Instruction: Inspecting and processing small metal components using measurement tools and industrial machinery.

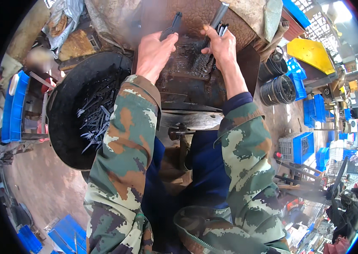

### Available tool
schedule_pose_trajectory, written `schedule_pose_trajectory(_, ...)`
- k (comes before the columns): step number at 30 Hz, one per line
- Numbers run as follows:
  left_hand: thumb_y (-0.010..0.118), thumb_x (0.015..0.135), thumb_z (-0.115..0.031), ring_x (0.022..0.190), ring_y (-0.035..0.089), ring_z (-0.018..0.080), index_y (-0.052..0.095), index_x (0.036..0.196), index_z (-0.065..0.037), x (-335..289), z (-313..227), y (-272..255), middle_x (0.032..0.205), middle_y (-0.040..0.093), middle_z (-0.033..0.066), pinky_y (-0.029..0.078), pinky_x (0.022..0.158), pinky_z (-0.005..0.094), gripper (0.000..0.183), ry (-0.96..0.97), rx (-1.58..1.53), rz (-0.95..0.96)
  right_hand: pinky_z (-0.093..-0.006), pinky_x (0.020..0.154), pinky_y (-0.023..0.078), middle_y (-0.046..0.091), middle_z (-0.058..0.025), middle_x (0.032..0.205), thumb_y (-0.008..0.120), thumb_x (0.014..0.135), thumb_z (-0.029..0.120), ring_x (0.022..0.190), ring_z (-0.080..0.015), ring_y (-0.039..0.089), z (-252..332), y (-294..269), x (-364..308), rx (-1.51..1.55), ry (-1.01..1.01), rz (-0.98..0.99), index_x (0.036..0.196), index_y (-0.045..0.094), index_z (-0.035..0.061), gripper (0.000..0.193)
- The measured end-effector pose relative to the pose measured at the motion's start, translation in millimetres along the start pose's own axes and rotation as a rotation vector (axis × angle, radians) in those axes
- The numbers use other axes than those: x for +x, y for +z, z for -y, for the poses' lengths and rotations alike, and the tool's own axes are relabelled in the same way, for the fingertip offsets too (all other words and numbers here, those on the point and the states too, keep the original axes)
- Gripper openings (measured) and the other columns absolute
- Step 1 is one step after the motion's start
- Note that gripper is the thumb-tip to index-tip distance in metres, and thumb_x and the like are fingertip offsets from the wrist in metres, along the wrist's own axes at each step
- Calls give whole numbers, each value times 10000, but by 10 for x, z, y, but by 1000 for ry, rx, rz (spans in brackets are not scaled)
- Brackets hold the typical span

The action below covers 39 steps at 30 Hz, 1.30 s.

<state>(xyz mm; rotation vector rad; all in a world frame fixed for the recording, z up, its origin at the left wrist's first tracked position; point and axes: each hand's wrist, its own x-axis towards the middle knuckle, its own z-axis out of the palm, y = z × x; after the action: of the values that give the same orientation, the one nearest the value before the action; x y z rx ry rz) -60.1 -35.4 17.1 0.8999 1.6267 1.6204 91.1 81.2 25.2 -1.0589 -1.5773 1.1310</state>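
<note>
My left hand (155, 53) is closed on a narrow dark metal piece (173, 28), which points up and away from the thumb. To its right, my right hand (224, 47) grips a thick metal bar with a bright end (220, 15). Several thin dark strips with shiny edges (223, 28) show beside the bar at the fingers; whether they are held too, I cannot tell. Both hands are over a dark, wet, grimy work surface (191, 61). By my left forearm stands a large black basin (67, 97), with a loose pile of slim metal pieces (98, 118) in it.
A worn, stained brown sheet (179, 17) covers the far side of the bench. Black buckets (278, 90) stand at the right, with blue crates (301, 147) farther along the floor. Another blue crate (15, 108) is at the far left, beyond the basin.
</note>
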Motion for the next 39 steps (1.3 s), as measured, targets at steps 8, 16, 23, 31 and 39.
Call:
schedule_pose_trajectory(8, 683, 886, -316, 675, 540, 73, 755, 929, -36, 71, 100, -88, 715, 643, -20, 410, 637, 258, 293, 73, 223, 102, -257, 506, 523, 668, -48, 943, 751, 859, 160, 633, -110, 600, 211, -399, -736, -196, 69, 446, 1073, 704, 20, 260)
schedule_pose_trajectory(16, 630, 872, -356, 860, 682, 347, 722, 1011, -32, 44, 236, -28, 849, 706, 187, 498, 795, 413, 365, 200, 558, 244, -394, 933, 530, 668, -126, 1193, 646, 719, -37, 1105, -318, 635, -114, -664, -1507, -697, -566, 703, 1061, 680, 39, 352)
schedule_pose_trajectory(23, 637, 866, -314, 909, 651, 413, 731, 1023, -98, 0, 299, -35, 895, 698, 196, 494, 804, 474, 283, 104, 848, 368, -361, 858, 554, 676, -121, 1174, 645, 763, 12, 1023, -265, 676, -69, -756, -1456, -583, -398, 872, 1127, 654, 21, 365)
schedule_pose_trajectory(31, 644, 873, -242, 785, 634, 415, 698, 1008, -26, 112, 706, 3, 801, 625, 255, 484, 723, 446, 260, 222, 759, 442, -278, 515, 513, 701, -76, 912, 656, 914, 162, 592, -111, 609, 205, -829, -1138, -272, 215, 416, 1059, 671, -35, 245)
schedule_pose_trajectory(39, 634, 882, -271, 851, 648, 312, 709, 1041, -26, 101, 586, 76, 867, 700, 155, 484, 772, 392, 301, 243, 690, 297, -271, 543, 527, 689, -122, 1037, 589, 978, 167, 482, -43, 371, 96, -700, -897, 195, 387, 115, 1139, 610, 16, 222)
